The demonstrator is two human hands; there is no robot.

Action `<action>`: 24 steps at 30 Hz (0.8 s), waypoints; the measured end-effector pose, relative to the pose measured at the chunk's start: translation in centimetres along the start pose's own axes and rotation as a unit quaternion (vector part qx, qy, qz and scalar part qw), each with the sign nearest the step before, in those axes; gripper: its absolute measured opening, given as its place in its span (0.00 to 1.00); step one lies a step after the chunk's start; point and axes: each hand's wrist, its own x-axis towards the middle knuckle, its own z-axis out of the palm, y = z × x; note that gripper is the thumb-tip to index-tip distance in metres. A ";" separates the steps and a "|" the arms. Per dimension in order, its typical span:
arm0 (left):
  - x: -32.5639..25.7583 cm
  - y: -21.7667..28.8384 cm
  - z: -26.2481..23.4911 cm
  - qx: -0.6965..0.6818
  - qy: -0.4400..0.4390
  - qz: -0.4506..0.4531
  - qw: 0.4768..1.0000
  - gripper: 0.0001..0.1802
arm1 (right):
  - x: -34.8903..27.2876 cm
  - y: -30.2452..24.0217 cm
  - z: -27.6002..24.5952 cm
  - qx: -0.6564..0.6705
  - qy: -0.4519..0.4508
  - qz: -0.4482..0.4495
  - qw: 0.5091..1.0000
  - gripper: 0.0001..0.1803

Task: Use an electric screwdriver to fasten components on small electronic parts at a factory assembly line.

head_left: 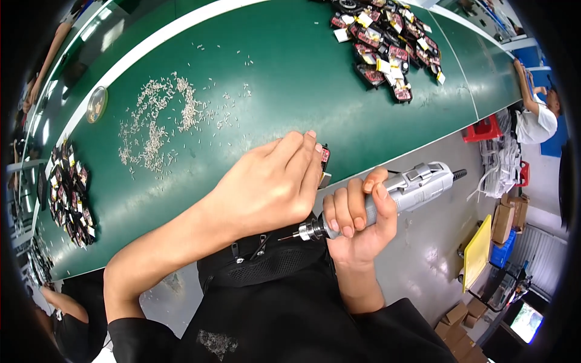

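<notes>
your black shirt [278, 323] is spreading below both grips. your right hand [362, 239] is holding a grey electric screwdriver [423, 186], its bit pointing left, just nearer you than your left hand [272, 184]. that left hand is clasping a small black-and-red unit [325, 158], mostly hidden, its end showing right of your fingertips. beyond this clasp, tiny silvery pieces [189, 112] are lying leftward and similar units [397, 54] are heaping rightward.

The powered screwdriver [419, 188] is silver-grey, the table [278, 78] green, the held device [325, 157] black and red.
</notes>
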 end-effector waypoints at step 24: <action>7.6 -7.4 0.9 0.146 0.001 -0.185 0.972 0.09 | -0.9 -0.5 -0.3 -0.037 0.031 -0.059 0.997 0.03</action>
